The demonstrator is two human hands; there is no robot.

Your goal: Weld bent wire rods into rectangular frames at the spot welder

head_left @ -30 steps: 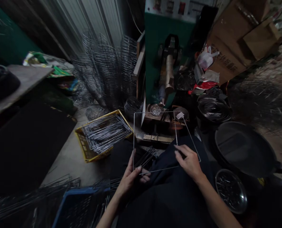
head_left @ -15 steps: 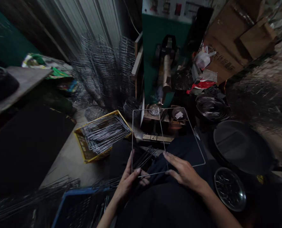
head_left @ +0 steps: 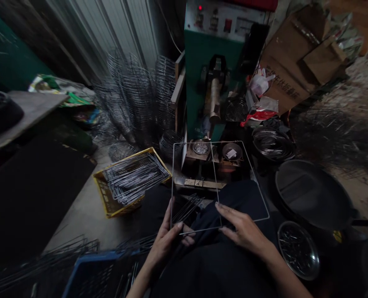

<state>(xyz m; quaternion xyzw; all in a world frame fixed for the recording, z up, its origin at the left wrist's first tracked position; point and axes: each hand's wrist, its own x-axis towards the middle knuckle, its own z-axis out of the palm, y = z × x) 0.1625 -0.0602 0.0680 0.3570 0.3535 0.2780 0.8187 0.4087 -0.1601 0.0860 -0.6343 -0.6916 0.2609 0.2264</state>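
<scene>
Over the lap [head_left: 247, 198], the left hand [head_left: 167, 236] pinches the wire frame [head_left: 172, 182] near left; the right hand [head_left: 244, 228], half-curled, touches the middle bar [head_left: 215, 182], grip unclear. Too light a touch could let it skew.

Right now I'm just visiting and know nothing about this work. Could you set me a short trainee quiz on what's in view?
1. Multiple choice: which part of the wire frame is the left hand at?
A) upper right corner
B) lower left corner
C) middle of the top side

2. True or false: the yellow crate is filled with cardboard.

3. Fill in the blank: the small light glowing on the green machine is ____.

Key:
1. B
2. False; it holds bent wire pieces.
3. Red
</scene>
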